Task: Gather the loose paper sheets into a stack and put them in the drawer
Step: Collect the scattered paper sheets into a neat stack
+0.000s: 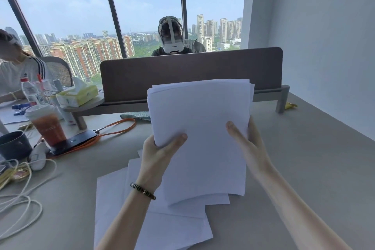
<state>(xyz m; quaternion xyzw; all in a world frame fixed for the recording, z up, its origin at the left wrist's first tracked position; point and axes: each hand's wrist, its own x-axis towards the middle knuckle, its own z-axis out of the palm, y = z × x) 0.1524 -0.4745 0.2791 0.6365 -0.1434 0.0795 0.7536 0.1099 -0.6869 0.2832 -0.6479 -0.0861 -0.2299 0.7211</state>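
At the frame's centre the left hand (160,154) pinches the paper stack (200,134) by its left edge, raised above the table (304,168); the right hand (249,146) lies open-fingered against its right edge. Loose sheets (162,227) lie fanned beneath at lower centre, with bare tabletop to the right. At left, a lidded cup (47,124) holds brown drink.

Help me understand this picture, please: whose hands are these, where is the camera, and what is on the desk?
There is no machine here. The camera sits on a person's head and looks forward and down, so the two bare hands are the wearer's own. The left hand, with a bracelet at the wrist, grips a stack of white paper at its left edge, raised above the desk. The right hand rests open against the stack's right side. More loose sheets lie spread on the desk beneath. To the left stand an iced drink, a dark mug, a tissue pack and some cables. No drawer is in view.
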